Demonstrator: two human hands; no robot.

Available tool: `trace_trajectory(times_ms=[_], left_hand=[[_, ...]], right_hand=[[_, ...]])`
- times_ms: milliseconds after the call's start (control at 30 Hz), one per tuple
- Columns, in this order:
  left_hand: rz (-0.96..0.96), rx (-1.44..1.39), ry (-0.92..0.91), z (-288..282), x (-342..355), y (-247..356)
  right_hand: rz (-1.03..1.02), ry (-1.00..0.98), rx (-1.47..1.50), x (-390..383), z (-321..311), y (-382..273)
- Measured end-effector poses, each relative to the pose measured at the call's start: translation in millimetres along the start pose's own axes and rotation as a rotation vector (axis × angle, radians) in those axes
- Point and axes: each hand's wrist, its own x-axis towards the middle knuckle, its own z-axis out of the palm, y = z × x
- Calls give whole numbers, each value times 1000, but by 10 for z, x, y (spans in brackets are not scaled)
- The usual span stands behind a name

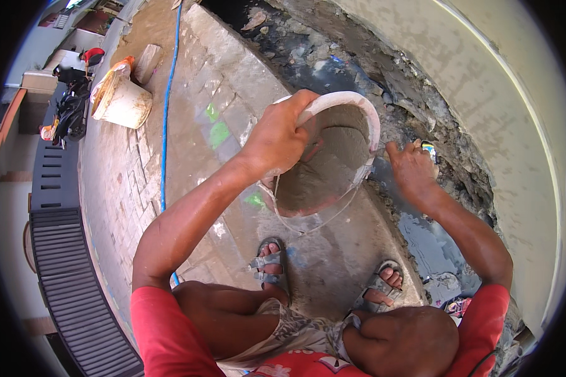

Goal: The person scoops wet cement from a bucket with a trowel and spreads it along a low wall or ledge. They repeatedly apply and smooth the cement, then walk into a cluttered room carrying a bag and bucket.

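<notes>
A white-rimmed bucket (374, 129) is tilted with its mouth toward me, and wet grey mortar (324, 173) coats its inside. My left hand (282, 135) is closed around the rim on the upper left side. The bucket's thin wire handle (308, 232) hangs loose below the mouth. A reddish piece shows against the mortar, too unclear to name. My right hand (414, 168) is apart from the bucket, to its right and over the ditch. Its thumb stands away from the loosely bent fingers, and I see nothing held in them.
A muddy ditch (427, 242) with dark water and rubble runs along the pale wall (516, 125) at right. My sandalled feet are on the concrete edge (333, 270). A blue hose (168, 113) crosses the paving at left. Beyond are a stained white bucket (122, 103) and a motorbike (73, 110).
</notes>
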Motion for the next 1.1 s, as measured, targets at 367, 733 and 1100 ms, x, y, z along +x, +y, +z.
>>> trace_trajectory(times_ms=[367, 733, 1100], left_hand=[[7, -22, -68, 44, 19, 328], [55, 43, 52, -13, 47, 438], [94, 4, 100, -88, -30, 574]], right_hand=[[-93, -58, 154, -297, 305, -381], [-60, 20, 259, -486, 391, -692], [-186, -34, 675, -519, 518, -947]])
